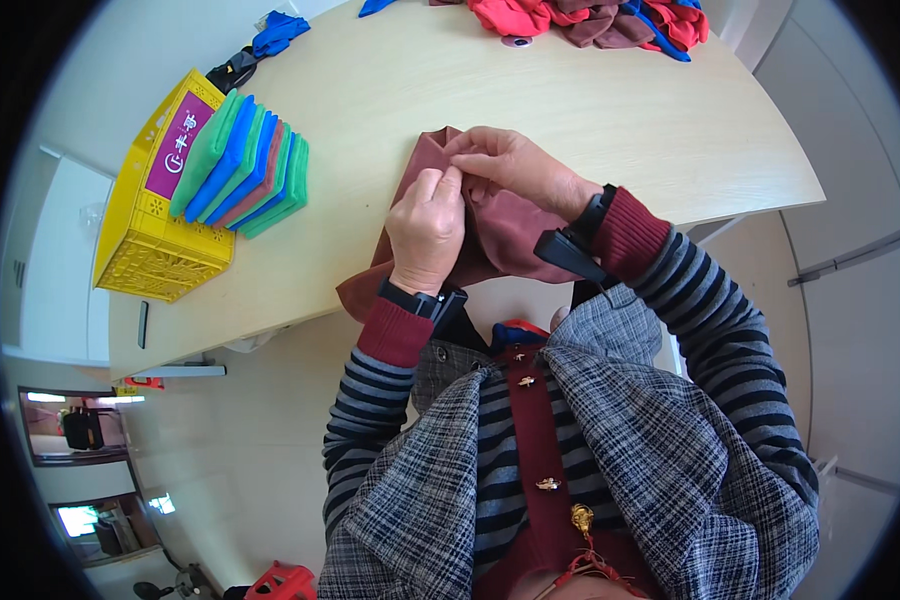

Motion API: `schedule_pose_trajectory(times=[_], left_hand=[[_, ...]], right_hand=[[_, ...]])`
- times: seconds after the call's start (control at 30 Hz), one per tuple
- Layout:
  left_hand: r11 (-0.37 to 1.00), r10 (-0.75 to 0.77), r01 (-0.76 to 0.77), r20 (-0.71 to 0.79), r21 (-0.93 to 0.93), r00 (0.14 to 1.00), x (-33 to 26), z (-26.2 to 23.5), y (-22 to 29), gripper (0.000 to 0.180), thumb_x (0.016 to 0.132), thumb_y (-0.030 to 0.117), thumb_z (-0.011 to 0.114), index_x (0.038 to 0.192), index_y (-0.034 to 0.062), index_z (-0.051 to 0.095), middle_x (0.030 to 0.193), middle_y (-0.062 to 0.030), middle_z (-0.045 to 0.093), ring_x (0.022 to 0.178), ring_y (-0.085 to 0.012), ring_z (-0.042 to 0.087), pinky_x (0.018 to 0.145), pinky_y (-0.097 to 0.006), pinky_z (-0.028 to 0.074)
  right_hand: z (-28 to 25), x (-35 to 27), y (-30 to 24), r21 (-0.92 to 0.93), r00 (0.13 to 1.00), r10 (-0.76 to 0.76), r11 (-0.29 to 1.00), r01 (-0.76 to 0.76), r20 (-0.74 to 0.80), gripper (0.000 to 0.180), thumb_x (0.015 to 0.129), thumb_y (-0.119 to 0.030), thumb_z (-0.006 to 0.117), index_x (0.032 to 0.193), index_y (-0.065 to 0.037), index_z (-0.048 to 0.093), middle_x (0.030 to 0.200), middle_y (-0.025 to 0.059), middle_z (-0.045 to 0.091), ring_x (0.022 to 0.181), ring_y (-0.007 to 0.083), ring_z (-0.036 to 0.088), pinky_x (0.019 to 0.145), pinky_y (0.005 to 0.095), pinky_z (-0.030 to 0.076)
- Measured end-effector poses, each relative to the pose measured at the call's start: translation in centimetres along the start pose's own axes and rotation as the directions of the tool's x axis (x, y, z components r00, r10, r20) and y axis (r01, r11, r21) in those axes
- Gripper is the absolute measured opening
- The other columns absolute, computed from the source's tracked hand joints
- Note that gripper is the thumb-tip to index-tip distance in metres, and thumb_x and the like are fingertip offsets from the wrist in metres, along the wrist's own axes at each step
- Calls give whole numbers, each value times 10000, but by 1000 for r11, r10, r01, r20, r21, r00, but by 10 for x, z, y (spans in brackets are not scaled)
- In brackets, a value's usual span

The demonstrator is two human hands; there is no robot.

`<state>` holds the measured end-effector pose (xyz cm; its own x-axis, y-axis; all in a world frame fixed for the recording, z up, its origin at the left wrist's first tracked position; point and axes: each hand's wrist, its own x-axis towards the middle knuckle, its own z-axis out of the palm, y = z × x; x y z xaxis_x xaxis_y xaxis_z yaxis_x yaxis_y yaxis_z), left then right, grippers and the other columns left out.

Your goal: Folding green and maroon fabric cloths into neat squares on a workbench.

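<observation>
A reddish-brown cloth hangs in loose folds over the table's near edge, beneath both of my hands. My left hand is closed, its thumb and forefinger pinching the cloth near its upper part. Close beside it, my right hand also pinches the cloth with thumb and forefinger, the other fingers curled under. The two sets of fingertips almost meet. Part of the cloth is hidden behind my left hand and wrist.
A yellow plastic basket stands on the table at the left. Folded green, blue and brown cloths stand in a row against it. Rumpled red, brown and blue cloths lie at the far edge. A blue cloth lies far left.
</observation>
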<state>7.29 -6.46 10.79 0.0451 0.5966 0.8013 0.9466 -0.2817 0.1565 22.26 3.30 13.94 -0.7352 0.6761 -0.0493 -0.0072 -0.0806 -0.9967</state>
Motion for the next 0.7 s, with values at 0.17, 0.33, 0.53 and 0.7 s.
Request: schedule_pose_trajectory(times=[0.17,0.33,0.53,0.7], left_hand=[[930,-199,236,152,-281,968,11,-10,-16,93,879,94,682,950,78,740,826,-109,698,697,-285,682,618,-366,547],[922,-350,386,349,-37,869,60,34,-108,193,876,257,708,946,85,759,880,-147,734,791,-333,711,704,-403,558],[938,-345,299,528,173,776,67,127,-154,172,817,194,683,923,95,774,952,-166,738,891,-366,708,764,-448,570],[902,-430,249,688,352,584,58,140,-184,196,780,174,657,890,56,769,1000,-208,729,938,-371,707,796,-468,571]], right_hand=[[-9,-26,14,-55,998,-61,997,61,-1,173,1002,-73,569,1139,-35,667,890,-11,661,759,57,617,701,218,522],[1,-49,12,-271,981,-195,944,188,4,163,981,-20,557,1090,-37,678,903,-22,655,783,62,613,709,222,517],[19,-67,11,-427,961,-270,864,266,52,154,955,22,561,1065,-12,663,886,6,653,761,102,624,716,251,531],[33,-82,-2,-506,966,-233,823,259,116,159,933,44,558,1046,-10,657,870,46,647,762,126,654,713,277,547]])
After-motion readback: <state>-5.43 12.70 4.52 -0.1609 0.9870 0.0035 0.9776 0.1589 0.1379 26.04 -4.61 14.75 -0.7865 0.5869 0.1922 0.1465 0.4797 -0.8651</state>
